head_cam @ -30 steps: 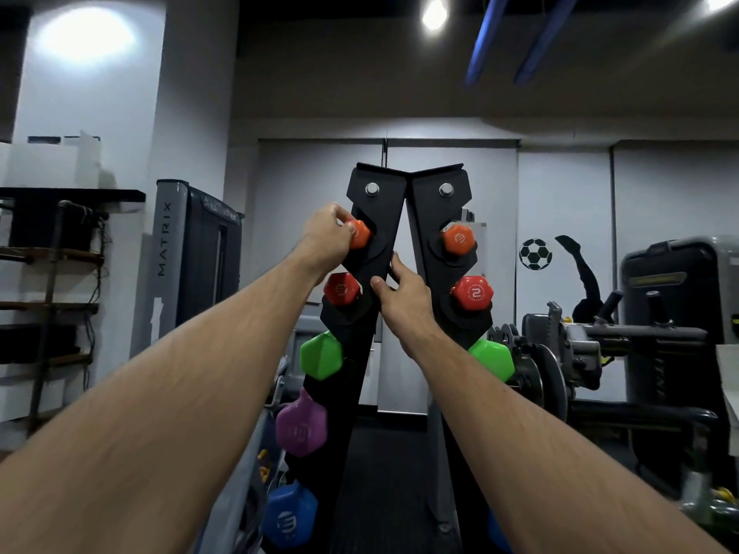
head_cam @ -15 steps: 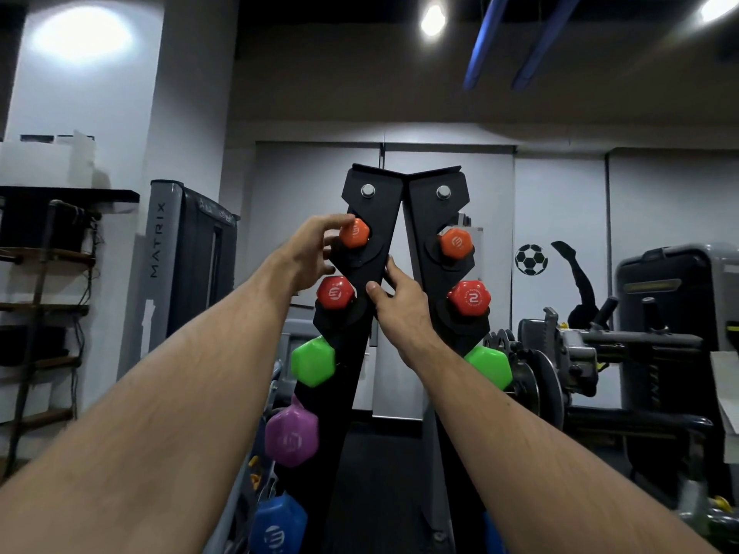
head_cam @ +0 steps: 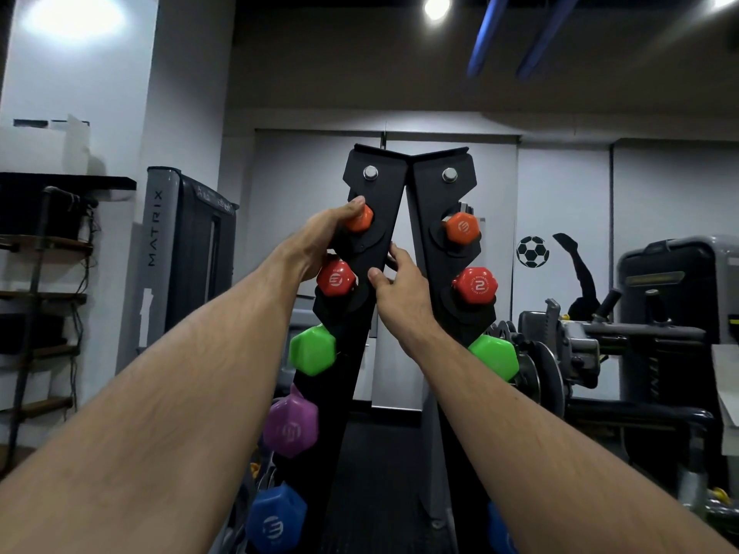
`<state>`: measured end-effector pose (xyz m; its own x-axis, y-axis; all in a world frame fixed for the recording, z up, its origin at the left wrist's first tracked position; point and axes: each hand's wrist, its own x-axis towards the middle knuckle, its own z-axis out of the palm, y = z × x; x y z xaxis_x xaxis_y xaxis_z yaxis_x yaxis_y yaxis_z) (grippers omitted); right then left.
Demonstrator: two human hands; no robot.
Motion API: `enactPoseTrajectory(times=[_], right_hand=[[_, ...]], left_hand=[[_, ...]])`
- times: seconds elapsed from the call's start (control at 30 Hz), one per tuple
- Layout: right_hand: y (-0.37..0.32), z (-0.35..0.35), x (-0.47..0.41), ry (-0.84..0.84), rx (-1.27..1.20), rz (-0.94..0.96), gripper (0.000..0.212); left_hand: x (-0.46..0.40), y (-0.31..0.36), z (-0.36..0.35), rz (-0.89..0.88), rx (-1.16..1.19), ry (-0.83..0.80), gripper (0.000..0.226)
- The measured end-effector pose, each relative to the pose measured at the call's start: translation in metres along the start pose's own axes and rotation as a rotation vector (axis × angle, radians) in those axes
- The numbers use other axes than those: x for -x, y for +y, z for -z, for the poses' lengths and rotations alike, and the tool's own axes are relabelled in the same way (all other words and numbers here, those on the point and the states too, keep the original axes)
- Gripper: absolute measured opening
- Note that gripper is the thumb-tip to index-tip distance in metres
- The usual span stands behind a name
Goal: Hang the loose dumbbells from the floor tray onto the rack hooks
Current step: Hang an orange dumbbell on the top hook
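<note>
A black A-shaped rack (head_cam: pixel 384 217) stands straight ahead, with coloured hex dumbbells seated on hooks down both posts. My left hand (head_cam: pixel 320 241) is at the top hook of the left post. Its thumb lies over an orange dumbbell (head_cam: pixel 360 223) that sits in that hook, and its fingers are hidden behind the dumbbell. My right hand (head_cam: pixel 400 289) pinches the inner edge of the left post, thumb in front and fingers behind. Below are a red dumbbell (head_cam: pixel 336 279), a green dumbbell (head_cam: pixel 312 351), a purple dumbbell (head_cam: pixel 291 427) and a blue dumbbell (head_cam: pixel 276 519). No floor tray is in sight.
The right post carries an orange dumbbell (head_cam: pixel 462 227), a red "2" dumbbell (head_cam: pixel 476 287) and a green dumbbell (head_cam: pixel 494 357). A grey Matrix machine (head_cam: pixel 188 249) stands to the left, with shelving (head_cam: pixel 40 297) beyond it. Weight machines (head_cam: pixel 624 345) crowd the right side.
My left hand loosened from a full grip on the orange dumbbell, and its thumb now rests on top. The dumbbell stays on the hook. My right hand kept its place on the post.
</note>
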<state>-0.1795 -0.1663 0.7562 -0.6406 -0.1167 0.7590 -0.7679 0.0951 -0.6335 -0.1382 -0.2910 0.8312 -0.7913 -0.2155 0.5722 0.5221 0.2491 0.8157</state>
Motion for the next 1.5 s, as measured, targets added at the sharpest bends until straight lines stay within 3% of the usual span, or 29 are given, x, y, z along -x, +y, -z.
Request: enactPoseTrajectory(times=[0.27,0.43,0.57,0.73,0.87,1.1,1.27,1.5], right_hand=[[-0.005,0.006,0.005,-0.019,0.002,0.007,0.051],[-0.007,0.008,0.006,-0.043,0.013,0.006,0.051],[-0.011,0.010,0.006,-0.056,0.025,-0.010,0.049],[-0.012,0.009,0.007,-0.053,0.048,-0.020,0.047],[-0.012,0.011,0.005,-0.079,0.049,-0.032,0.051],[-0.006,0.010,0.002,-0.083,0.045,-0.026,0.053],[-0.003,0.010,0.001,-0.091,0.035,-0.017,0.058],[-0.007,0.012,0.005,-0.103,0.011,-0.016,0.056]], left_hand=[[0.003,-0.010,0.003,-0.041,0.028,0.009,0.029],[0.002,-0.013,0.010,-0.130,-0.010,0.015,0.044],[0.007,-0.013,0.013,-0.162,-0.087,-0.025,0.042],[0.007,-0.003,0.006,-0.163,-0.057,0.050,0.049],[0.000,-0.006,0.005,-0.183,-0.164,0.038,0.040],[-0.003,-0.008,0.010,-0.176,-0.067,-0.007,0.026],[-0.002,-0.007,0.015,-0.153,-0.093,-0.052,0.034],[0.004,-0.008,0.001,-0.175,-0.109,0.057,0.037]])
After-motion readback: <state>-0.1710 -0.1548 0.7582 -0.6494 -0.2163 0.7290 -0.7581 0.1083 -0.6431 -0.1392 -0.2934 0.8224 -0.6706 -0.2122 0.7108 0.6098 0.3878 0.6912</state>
